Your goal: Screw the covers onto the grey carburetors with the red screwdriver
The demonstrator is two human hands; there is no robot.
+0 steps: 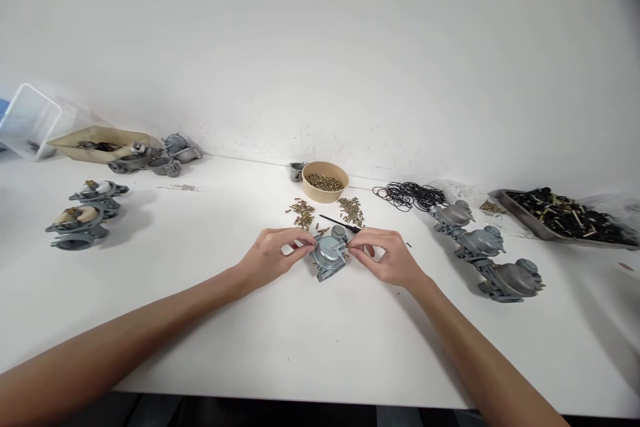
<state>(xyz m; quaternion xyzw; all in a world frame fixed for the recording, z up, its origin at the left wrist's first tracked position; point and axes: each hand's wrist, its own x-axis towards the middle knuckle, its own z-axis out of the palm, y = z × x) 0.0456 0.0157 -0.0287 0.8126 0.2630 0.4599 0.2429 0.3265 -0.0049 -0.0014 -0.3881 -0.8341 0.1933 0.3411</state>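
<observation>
A grey metal carburetor rests on the white table between my hands, its rounded bowl facing up. My left hand is closed at its left edge, thumb and index fingertips against the body. From the right, my right hand pinches at the other side of it; whether a small part is also between those fingertips I cannot tell. A thin screwdriver with a dark shaft lies just behind, partly covered by my right hand. Small brass jets are heaped beyond the carburetor, with a second pile of small brass parts alongside.
A round tub full of brass pieces stands near the wall. Black rubber rings, several carburetors and a metal tray of black parts lie rightward. Carburetor bodies and a yellowish container are leftward.
</observation>
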